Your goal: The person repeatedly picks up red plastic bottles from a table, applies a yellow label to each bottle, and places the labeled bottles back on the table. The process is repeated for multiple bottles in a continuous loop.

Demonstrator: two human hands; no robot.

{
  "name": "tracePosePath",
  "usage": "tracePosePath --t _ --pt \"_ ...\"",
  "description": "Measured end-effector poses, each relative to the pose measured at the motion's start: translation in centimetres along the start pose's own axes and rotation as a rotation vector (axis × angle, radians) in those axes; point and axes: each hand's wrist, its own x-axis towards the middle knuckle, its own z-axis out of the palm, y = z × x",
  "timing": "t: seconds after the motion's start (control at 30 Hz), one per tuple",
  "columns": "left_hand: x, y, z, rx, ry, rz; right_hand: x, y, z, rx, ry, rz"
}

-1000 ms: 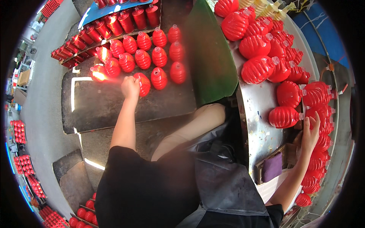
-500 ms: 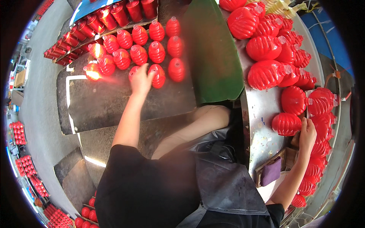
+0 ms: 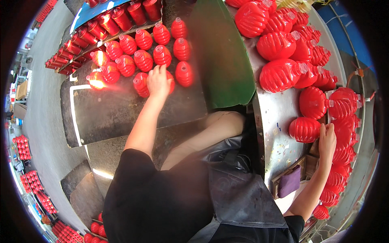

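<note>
My left hand (image 3: 159, 84) is closed over the top of a red ribbed bottle (image 3: 172, 84) on the dark board, hiding most of it. Just left of it stands another red bottle (image 3: 140, 84), apart from the fingers. To the right is one more red bottle (image 3: 184, 74). Over on the metal table, my right hand (image 3: 328, 139) pinches the neck end of a round, ribbed red bottle (image 3: 304, 130) lying on its side. Its neck is hidden by the fingers.
Rows of red bottles stand behind my left hand, with darker red cylinders (image 3: 97, 29) beyond. A green panel (image 3: 227, 56) separates the dark board (image 3: 121, 109) from the metal table (image 3: 279, 150). Red bottles are heaped along the right. A purple pad (image 3: 289, 181) lies near my right forearm.
My left hand has shifted right, off one red bottle and onto its neighbour; the first now stands uncovered. My right hand stays at the same lying bottle. The view has shifted slightly.
</note>
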Motion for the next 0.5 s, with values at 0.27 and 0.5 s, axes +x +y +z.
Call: tracePosePath --t 0.27,0.5 --pt "2.8 5.0 5.0 -0.407 -0.148 0.07 -0.7 -1.3 -0.6 0.043 0.022 -0.006" --pt "3.1 6.2 5.5 -0.446 -0.193 -0.026 -0.7 -1.7 -0.5 0.022 0.024 0.003"
